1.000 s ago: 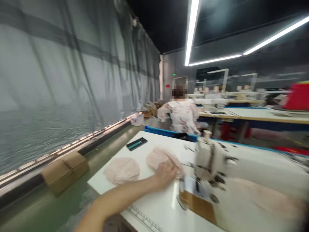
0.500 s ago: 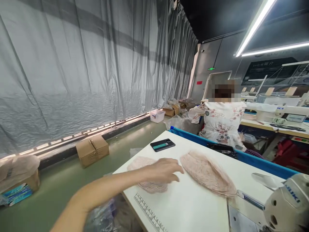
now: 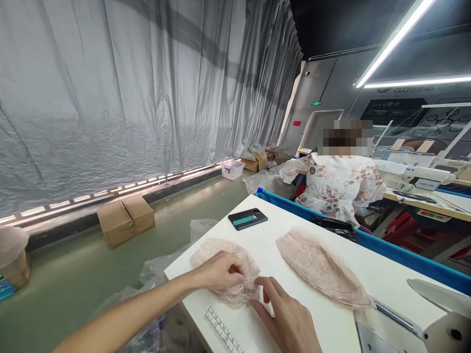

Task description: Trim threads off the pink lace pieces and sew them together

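Note:
A pale pink lace piece (image 3: pixel 211 248) lies at the left edge of the white sewing table. My left hand (image 3: pixel 222 270) is on top of it, thumb and forefinger pinched together on the lace. From the right, my right hand (image 3: pixel 289 314) reaches the scalloped edge of the same piece; its thumb and forefinger are apart, with the fingertips at the lace. A second pile of pink lace (image 3: pixel 320 269) sits to the right, untouched, its near end against the sewing machine's plate (image 3: pixel 397 316).
A phone (image 3: pixel 248 218) lies behind the lace. A printed ruler (image 3: pixel 221 326) runs along the front left edge. Part of a sewing machine (image 3: pixel 451 331) stands at right. Blue cloth (image 3: pixel 386 245) borders the far side, with a seated person (image 3: pixel 331 181) beyond. A cardboard box (image 3: pixel 127 220) is on the floor.
My left hand has come down from above the table and closed on the left lace piece. My right hand has come into view at its edge. The view has shifted slightly.

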`<action>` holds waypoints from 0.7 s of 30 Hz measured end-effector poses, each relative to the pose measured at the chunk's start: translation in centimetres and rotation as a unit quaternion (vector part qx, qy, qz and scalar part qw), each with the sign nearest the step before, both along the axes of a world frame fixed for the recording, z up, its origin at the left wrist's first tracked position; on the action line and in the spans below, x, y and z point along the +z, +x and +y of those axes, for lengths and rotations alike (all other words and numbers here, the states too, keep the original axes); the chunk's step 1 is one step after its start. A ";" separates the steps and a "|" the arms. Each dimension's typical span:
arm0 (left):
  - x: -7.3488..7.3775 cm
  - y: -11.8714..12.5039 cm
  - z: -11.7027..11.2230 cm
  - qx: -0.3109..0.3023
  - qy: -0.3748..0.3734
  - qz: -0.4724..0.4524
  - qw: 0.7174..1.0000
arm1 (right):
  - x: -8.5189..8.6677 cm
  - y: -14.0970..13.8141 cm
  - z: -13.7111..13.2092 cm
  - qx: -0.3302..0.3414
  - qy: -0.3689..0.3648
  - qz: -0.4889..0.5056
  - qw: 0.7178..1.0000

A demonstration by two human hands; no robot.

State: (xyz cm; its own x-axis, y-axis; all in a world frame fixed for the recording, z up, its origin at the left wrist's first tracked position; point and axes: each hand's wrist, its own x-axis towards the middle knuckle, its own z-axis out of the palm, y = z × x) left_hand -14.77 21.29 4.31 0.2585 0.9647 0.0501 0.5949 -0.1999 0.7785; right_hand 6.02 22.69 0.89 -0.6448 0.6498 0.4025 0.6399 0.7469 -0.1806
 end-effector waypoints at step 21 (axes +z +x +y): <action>1.5 -0.8 1.1 0.043 -0.101 -0.150 0.983 | 1.1 -2.2 0.9 0.003 0.085 0.075 0.994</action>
State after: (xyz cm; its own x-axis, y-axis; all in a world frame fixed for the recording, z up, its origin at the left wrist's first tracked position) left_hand -15.55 22.38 5.84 0.1786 0.9805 -0.0821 0.3397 0.0169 0.9404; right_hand 3.78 23.63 2.01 -0.5731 0.5604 0.5979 0.6109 0.7785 -0.1441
